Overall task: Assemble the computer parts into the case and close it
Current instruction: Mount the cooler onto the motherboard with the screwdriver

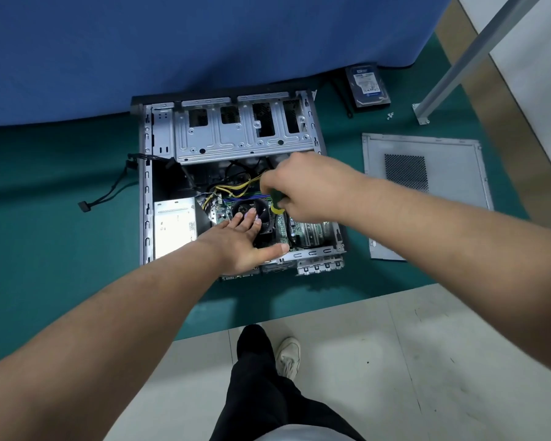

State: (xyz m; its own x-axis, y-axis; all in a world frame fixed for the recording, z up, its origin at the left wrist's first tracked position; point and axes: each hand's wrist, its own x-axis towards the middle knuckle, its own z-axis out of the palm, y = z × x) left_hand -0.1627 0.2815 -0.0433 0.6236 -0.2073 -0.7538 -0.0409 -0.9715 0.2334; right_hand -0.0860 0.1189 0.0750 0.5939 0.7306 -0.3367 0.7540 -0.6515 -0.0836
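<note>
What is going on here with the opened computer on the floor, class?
A person is working inside an open computer case lying on the green floor. The right hand grips a green and yellow screwdriver over the motherboard, while the left hand rests flat on the black cooler fan. The side panel lies off to the right, and a hard drive and small screws sit outside the case, so it is not yet closed.
</note>
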